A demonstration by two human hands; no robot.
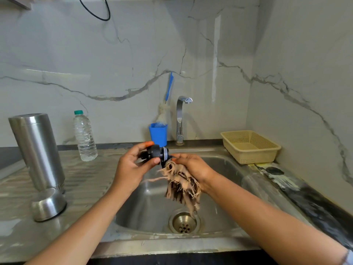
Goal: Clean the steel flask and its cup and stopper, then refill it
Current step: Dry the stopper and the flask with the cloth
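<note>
Holding the black stopper [155, 152] above the sink [149, 207], we curl the left hand's [130, 168] thumb and fingers round its body, while the right hand [193, 165], fingers closed, pinches a frayed tan cloth [182, 186] against the stopper's threaded end. The steel flask [36, 150] stands on the drainboard [86, 178] at left, its cup [48, 204] mouth-down just beside its base, a water bottle [85, 136] nearby.

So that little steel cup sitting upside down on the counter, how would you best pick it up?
Come from above and clasp the steel cup round its sloping sides. Its mouth faces down on the drainboard, so no rim is offered, and the flask stands close behind it.
</note>
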